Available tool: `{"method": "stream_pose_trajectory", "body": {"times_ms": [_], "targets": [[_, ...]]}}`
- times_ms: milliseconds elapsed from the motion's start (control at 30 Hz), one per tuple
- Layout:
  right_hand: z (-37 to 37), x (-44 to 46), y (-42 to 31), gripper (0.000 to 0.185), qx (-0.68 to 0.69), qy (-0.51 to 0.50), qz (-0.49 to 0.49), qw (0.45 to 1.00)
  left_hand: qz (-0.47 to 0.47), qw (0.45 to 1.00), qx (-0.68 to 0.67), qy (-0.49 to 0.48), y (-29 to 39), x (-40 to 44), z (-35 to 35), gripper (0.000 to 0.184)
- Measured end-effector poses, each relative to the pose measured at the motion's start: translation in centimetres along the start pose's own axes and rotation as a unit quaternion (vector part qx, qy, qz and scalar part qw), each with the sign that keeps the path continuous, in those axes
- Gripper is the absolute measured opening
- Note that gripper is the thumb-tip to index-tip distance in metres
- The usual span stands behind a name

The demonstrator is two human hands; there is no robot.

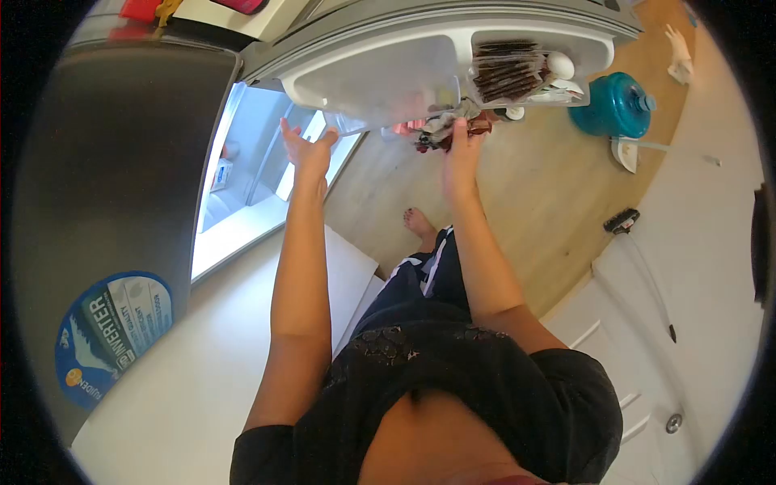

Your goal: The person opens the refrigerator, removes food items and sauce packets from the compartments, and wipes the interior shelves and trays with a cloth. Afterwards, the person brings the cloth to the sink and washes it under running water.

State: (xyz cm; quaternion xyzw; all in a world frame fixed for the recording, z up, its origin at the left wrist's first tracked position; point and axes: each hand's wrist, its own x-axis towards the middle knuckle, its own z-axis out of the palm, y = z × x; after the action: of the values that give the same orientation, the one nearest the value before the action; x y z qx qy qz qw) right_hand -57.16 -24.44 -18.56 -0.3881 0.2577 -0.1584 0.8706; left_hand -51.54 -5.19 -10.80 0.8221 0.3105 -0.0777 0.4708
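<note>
An open fridge door with white and clear shelf bins (pixel 380 69) spans the top of the view. My left hand (pixel 309 153) is raised beside the lower edge of the left bin, its fingers apart and nothing in them. My right hand (pixel 462 153) grips a crumpled grey and dark red cloth (pixel 440 129) under the bins, thumb on top. Dark flat packets (pixel 508 71) and a white egg (pixel 559 65) sit in the right bin. Behind my left hand the lit fridge interior (pixel 242 162) shows.
A teal water jug (pixel 612 105) stands on the wooden floor (pixel 525 210) at the right. A brush (pixel 622 221) with a long handle lies near the white door. The dark fridge door (pixel 121 178) with a blue sticker (pixel 113 339) fills the left.
</note>
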Motion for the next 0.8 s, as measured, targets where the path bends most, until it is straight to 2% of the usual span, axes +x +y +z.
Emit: {"method": "stream_pose_trajectory", "body": {"times_ms": [33,167,233,467,533,567,600,667,700,733,767,800], "targets": [[0.2,-0.2,-0.4,0.038,-0.132,0.0,-0.041,0.99,0.005,1.0,-0.008,-0.006,-0.2,0.2,0.0,0.101],[1.0,-0.1,-1.6,0.029,-0.2,-0.061,-0.034,0.977,0.015,0.999,-0.028,-0.039,-1.0,0.5,0.1,0.1],[0.8,0.7,-2.0,0.025,-0.177,-0.156,-0.001,0.972,0.011,0.999,-0.022,-0.043,-0.8,0.3,0.0,0.1],[1.1,2.3,-5.2,0.022,-0.296,-0.086,0.105,0.946,-0.006,0.998,-0.047,-0.035,-1.0,0.7,0.6,0.101],[0.3,2.9,-5.0,0.017,-0.267,-0.063,0.237,0.932,-0.003,0.998,-0.059,-0.034,-1.0,0.4,0.5,0.101],[-0.5,2.3,-4.9,0.017,-0.269,-0.065,0.235,0.932,-0.003,0.997,-0.07,-0.032,-1.1,0.2,0.4,0.101],[-1.5,1.3,-4.6,0.015,-0.375,-0.139,0.185,0.898,0.0,0.997,-0.073,-0.029,-1.3,0.2,0.3,0.101],[-0.9,-0.6,-6.8,0.016,-0.561,-0.229,0.115,0.787,-0.043,0.991,-0.11,-0.06,-2.0,0.4,-0.1,0.096],[0.6,-2.0,-8.9,0.016,-0.568,-0.236,0.121,0.779,-0.054,0.99,-0.115,-0.055,-2.7,0.1,-0.5,0.096],[2.7,-2.7,-11.0,0.021,-0.664,-0.242,-0.087,0.702,-0.056,0.989,-0.118,-0.065,-2.8,0.4,-0.6,0.095],[4.3,-3.1,-12.6,0.026,-0.72,-0.234,-0.292,0.585,-0.055,0.988,-0.12,-0.077,-2.7,0.6,-0.6,0.094],[5.4,-2.6,-13.4,0.026,-0.724,-0.237,-0.295,0.577,-0.048,0.99,-0.121,-0.058,-2.8,0.5,-0.5,0.088]]}}
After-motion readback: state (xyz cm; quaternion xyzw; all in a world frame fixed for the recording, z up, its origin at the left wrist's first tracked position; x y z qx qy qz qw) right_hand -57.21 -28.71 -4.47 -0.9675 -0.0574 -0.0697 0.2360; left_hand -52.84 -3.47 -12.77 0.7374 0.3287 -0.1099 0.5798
